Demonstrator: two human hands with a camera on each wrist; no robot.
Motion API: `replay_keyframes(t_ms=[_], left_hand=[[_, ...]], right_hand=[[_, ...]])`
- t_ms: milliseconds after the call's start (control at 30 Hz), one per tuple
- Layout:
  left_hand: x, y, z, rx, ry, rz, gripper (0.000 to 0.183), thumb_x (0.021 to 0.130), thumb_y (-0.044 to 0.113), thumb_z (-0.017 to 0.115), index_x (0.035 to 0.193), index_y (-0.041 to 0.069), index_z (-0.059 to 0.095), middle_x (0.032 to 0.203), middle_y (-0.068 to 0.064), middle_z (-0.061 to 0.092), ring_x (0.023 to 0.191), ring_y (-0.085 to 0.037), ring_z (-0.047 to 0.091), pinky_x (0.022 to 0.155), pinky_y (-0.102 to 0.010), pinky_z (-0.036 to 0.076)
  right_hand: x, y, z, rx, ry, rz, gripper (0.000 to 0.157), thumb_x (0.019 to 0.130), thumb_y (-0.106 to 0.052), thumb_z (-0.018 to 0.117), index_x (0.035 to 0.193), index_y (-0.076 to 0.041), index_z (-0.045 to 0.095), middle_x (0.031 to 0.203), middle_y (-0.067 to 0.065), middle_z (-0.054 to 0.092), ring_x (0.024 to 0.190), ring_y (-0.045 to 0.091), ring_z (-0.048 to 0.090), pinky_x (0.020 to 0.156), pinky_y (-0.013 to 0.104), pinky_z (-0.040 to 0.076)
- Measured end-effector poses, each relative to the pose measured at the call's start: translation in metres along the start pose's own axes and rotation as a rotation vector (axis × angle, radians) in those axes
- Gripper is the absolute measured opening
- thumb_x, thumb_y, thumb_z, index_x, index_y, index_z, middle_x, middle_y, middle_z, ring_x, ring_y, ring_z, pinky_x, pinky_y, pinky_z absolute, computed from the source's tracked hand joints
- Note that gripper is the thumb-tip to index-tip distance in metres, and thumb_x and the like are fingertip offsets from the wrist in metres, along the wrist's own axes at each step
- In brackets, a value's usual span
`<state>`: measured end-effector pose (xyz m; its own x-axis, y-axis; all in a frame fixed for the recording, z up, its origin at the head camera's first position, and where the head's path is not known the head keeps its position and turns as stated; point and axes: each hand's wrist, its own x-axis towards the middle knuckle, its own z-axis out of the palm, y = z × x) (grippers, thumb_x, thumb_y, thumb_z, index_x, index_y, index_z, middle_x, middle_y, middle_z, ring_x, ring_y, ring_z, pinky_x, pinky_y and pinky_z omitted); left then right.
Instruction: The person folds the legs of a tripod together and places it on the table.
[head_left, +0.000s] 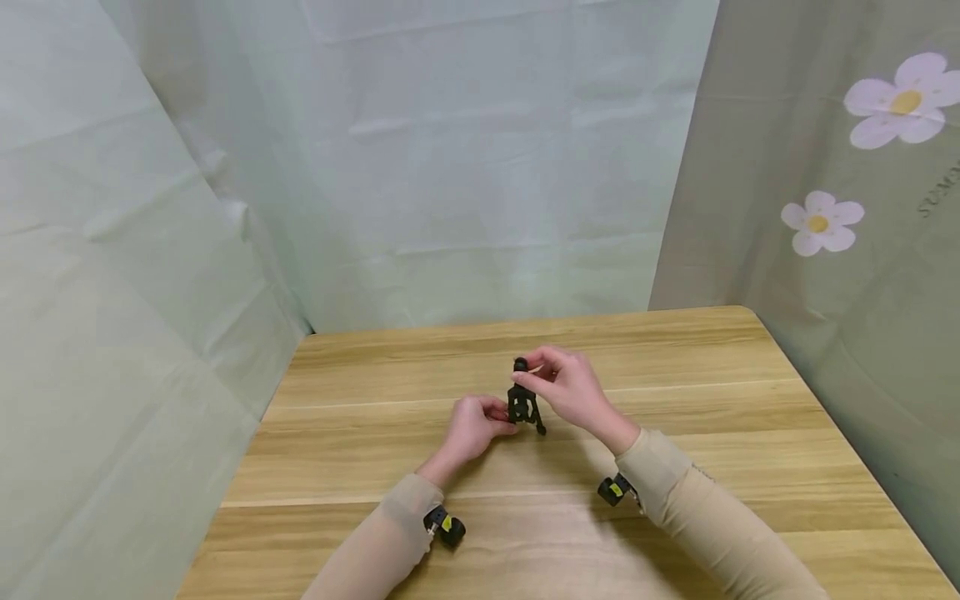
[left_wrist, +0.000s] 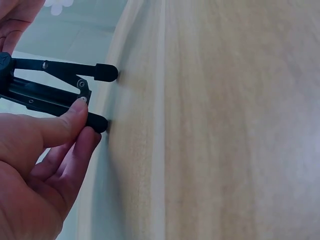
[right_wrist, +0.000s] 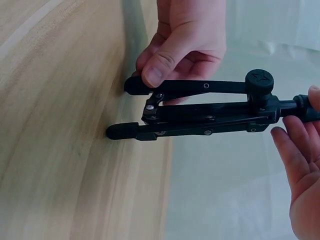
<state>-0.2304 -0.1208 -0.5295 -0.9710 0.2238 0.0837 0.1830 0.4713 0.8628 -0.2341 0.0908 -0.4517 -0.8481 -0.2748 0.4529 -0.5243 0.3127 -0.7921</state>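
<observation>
A small black tripod [head_left: 522,406] stands upright on the wooden table, its legs only slightly spread. My right hand [head_left: 567,389] pinches its top near the head between thumb and fingers. Low on one leg, my left hand [head_left: 474,427] pinches the leg between thumb and fingertips. In the right wrist view the tripod [right_wrist: 210,112] shows a round star-marked knob [right_wrist: 259,82] and hinged braces between the legs. The rubber feet [left_wrist: 106,72] are at the table surface in the left wrist view.
The wooden table [head_left: 322,467] reaches back to a pale curtain [head_left: 480,183], with more cloth on both sides. White flowers [head_left: 821,223] are printed on the right-hand cloth. A small black camera [head_left: 450,531] is strapped at the left wrist, another camera [head_left: 611,490] at the right.
</observation>
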Motion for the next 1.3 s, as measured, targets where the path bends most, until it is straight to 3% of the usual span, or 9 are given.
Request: replay_keyframes(t_ms=[233, 500, 633, 833, 1100, 1300], left_hand=[[0.001, -0.004, -0.002, 0.003, -0.045, 0.051, 0.015, 0.079, 0.000, 0.093, 0.090, 0.005, 0.083, 0.085, -0.002, 0.080, 0.078, -0.008, 0.072, 0.075, -0.026, 0.058], [0.008, -0.004, -0.009, 0.045, -0.162, 0.130, 0.016, 0.082, -0.002, 0.090, 0.093, 0.006, 0.081, 0.086, 0.001, 0.078, 0.073, -0.007, 0.071, 0.071, -0.026, 0.058], [0.009, -0.004, -0.011, 0.047, -0.212, 0.148, 0.018, 0.084, -0.002, 0.089, 0.095, 0.008, 0.080, 0.090, 0.002, 0.078, 0.076, -0.007, 0.072, 0.073, -0.026, 0.059], [0.010, -0.003, -0.012, -0.009, -0.224, 0.166, 0.020, 0.086, -0.005, 0.087, 0.097, 0.008, 0.077, 0.096, -0.002, 0.077, 0.082, -0.011, 0.075, 0.078, -0.029, 0.061], [0.014, -0.005, -0.012, -0.011, -0.279, 0.207, 0.021, 0.086, -0.009, 0.083, 0.099, 0.006, 0.076, 0.095, -0.003, 0.079, 0.089, -0.017, 0.075, 0.085, -0.031, 0.059], [0.019, -0.005, -0.012, 0.042, -0.302, 0.267, 0.025, 0.084, -0.009, 0.083, 0.105, 0.005, 0.078, 0.098, -0.001, 0.080, 0.095, -0.014, 0.074, 0.092, -0.033, 0.058]], right_hand=[[0.001, 0.002, 0.000, 0.037, -0.019, 0.010, 0.018, 0.093, -0.016, 0.086, 0.108, -0.011, 0.078, 0.097, 0.000, 0.079, 0.077, 0.011, 0.073, 0.068, 0.030, 0.059], [0.001, 0.001, -0.001, 0.010, -0.030, 0.027, 0.017, 0.093, -0.017, 0.086, 0.108, -0.013, 0.077, 0.097, -0.002, 0.078, 0.076, 0.010, 0.071, 0.066, 0.029, 0.057], [0.001, 0.000, -0.002, 0.028, -0.046, 0.035, 0.019, 0.094, -0.015, 0.085, 0.111, -0.011, 0.077, 0.100, 0.000, 0.078, 0.081, 0.013, 0.073, 0.072, 0.031, 0.060], [0.001, 0.001, -0.005, 0.075, -0.061, 0.045, 0.022, 0.095, -0.011, 0.084, 0.116, -0.008, 0.078, 0.106, 0.003, 0.078, 0.096, 0.019, 0.074, 0.085, 0.033, 0.062], [0.000, 0.001, -0.003, 0.057, -0.057, 0.025, 0.017, 0.094, -0.013, 0.085, 0.110, -0.011, 0.079, 0.100, -0.001, 0.077, 0.090, 0.016, 0.074, 0.081, 0.034, 0.063], [0.000, 0.000, -0.003, 0.035, -0.055, 0.008, 0.016, 0.095, -0.013, 0.085, 0.109, -0.012, 0.078, 0.099, -0.003, 0.076, 0.087, 0.014, 0.073, 0.079, 0.034, 0.062]])
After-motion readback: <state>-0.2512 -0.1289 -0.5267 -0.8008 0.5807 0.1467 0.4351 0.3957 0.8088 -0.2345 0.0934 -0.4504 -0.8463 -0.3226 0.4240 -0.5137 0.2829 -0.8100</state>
